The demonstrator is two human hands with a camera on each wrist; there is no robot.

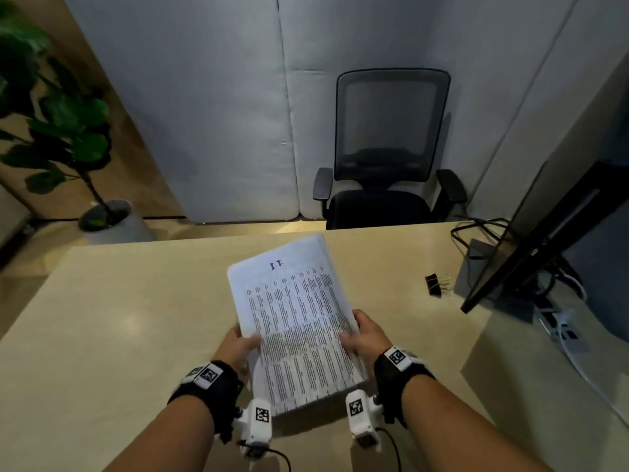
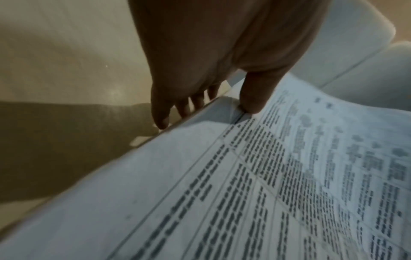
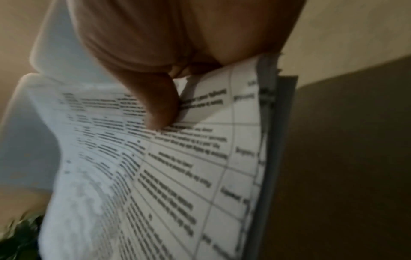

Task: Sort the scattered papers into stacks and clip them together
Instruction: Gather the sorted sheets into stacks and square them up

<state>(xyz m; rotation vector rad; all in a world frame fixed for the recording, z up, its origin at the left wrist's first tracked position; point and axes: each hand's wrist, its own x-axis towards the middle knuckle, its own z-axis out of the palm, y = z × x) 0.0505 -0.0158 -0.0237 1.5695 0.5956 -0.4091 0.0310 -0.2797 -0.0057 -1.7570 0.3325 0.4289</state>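
Observation:
A thick stack of printed papers [image 1: 299, 321] is held tilted above the beige table [image 1: 119, 318], its near edge low. My left hand [image 1: 240, 345] grips the stack's left edge, thumb on top and fingers underneath, as the left wrist view shows with the thumb [image 2: 255, 95] pressing the top sheet [image 2: 266, 184]. My right hand [image 1: 366, 335] grips the right edge the same way; the right wrist view shows the thumb [image 3: 160, 105] on the printed page [image 3: 177, 167]. A black binder clip [image 1: 434, 285] lies on the table to the right, apart from both hands.
A dark monitor [image 1: 544, 240] with cables [image 1: 476, 229] and a power strip [image 1: 558, 327] stands at the right. A black mesh office chair [image 1: 388, 155] is beyond the table's far edge. A potted plant [image 1: 68, 137] stands at the far left on the floor.

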